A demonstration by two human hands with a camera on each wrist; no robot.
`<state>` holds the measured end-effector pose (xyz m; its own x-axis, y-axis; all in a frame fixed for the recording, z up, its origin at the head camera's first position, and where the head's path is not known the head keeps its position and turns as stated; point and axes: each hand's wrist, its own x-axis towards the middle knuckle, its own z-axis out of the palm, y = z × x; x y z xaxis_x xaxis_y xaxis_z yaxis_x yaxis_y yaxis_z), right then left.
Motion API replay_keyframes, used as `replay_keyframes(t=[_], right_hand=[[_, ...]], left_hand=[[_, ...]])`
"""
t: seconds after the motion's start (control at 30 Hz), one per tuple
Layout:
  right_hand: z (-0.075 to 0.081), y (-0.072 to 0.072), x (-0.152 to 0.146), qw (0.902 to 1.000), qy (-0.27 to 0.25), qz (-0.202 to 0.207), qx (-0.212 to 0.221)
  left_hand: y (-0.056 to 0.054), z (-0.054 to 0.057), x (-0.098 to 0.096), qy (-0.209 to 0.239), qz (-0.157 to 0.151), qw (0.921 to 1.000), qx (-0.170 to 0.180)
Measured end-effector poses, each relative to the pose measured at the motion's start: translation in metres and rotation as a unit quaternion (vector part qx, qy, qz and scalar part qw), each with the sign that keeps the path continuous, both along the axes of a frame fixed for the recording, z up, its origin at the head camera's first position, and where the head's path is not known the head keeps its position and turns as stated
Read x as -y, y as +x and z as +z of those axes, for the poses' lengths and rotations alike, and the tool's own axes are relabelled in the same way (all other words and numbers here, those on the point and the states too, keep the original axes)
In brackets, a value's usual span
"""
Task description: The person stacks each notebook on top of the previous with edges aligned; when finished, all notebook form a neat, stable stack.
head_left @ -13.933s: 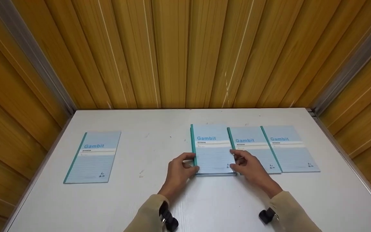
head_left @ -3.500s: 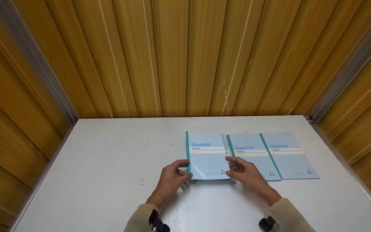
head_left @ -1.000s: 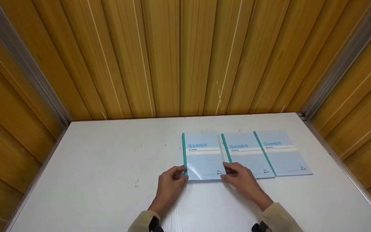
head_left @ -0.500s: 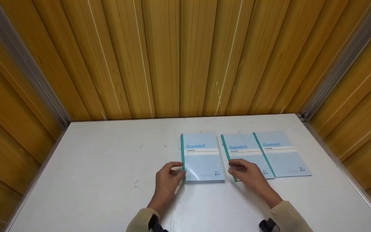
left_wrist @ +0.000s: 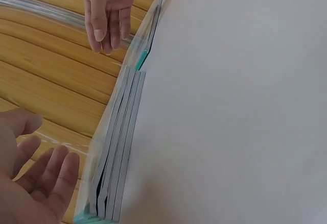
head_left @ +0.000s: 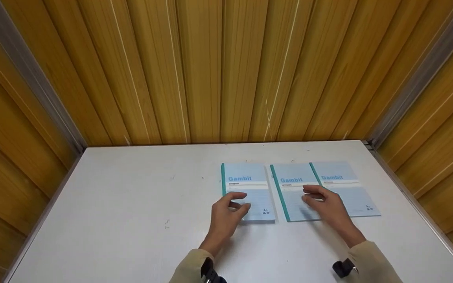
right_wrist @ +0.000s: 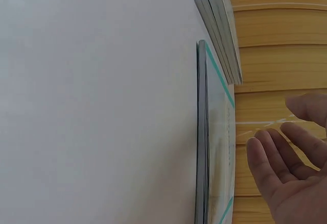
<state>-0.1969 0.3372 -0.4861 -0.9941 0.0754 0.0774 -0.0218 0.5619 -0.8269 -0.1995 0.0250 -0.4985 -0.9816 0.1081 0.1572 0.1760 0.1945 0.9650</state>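
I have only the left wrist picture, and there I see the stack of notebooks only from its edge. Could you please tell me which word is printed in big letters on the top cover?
Observer: The top notebook of the stack says "Gambit", as the head view shows.

Operator: Thank you. Is there a space between this stack and the next notebook to the right, the middle notebook? From my side I cannot judge it.

Observer: Yes, in the head view a narrow strip of the white table shows between them.

Operator: And the right hand, over which place is it, please?

Observer: In the head view it appears over the cover of that middle notebook.
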Motion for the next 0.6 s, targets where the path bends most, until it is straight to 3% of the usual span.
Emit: replay_keyframes(t=[0.17, 0.37, 0.6], right_hand=[[-0.003, 0.002, -0.015, 0.9999, 0.012, -0.011, 0.003], [-0.012, 0.006, -0.023, 0.9995, 0.017, -0.024, 0.007], [-0.017, 0.012, -0.033, 0.9986, 0.029, -0.041, 0.018]], left_hand=[[0.003, 0.001, -0.020, 0.004, -0.024, 0.9996, 0.012], [0.007, -0.007, -0.041, 0.003, -0.061, 0.9980, 0.020], [0.010, -0.008, -0.060, 0.022, -0.094, 0.9940, 0.051]])
